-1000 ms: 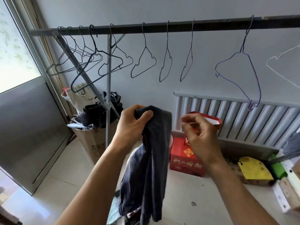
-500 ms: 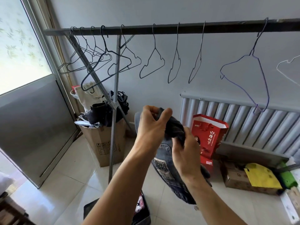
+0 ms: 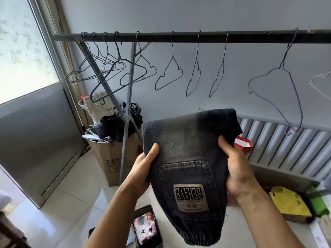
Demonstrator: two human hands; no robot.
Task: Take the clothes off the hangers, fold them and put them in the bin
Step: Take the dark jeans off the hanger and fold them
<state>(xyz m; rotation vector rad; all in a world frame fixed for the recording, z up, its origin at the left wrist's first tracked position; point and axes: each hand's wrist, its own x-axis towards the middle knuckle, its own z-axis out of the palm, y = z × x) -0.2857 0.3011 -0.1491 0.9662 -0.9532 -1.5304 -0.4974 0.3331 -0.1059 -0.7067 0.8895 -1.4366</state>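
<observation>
Both arms raised — left hand (image 3: 143, 169) and right hand (image 3: 236, 169) pinching the folded jeans (image 3: 188, 149).

A cardboard box (image 3: 112, 160) stuffed with dark bags stands on the tiled floor (image 3: 71, 203) beside a frosted door (image 3: 23, 51); a ribbed radiator (image 3: 286, 147) lines the wall. A red paper bag (image 3: 244, 144) sits before it; a yellow sheet (image 3: 286, 201) lies nearby.

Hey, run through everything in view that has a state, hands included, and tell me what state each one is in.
jeans, folded, held up, patch upside down.
left hand, grips the jeans' left edge.
right hand, grips the jeans' right edge.
hangers, those in view bare, hooked on the rail.
bin, open on the floor, printed cloth inside.
cardboard box, open, stuffed with dark things.
</observation>
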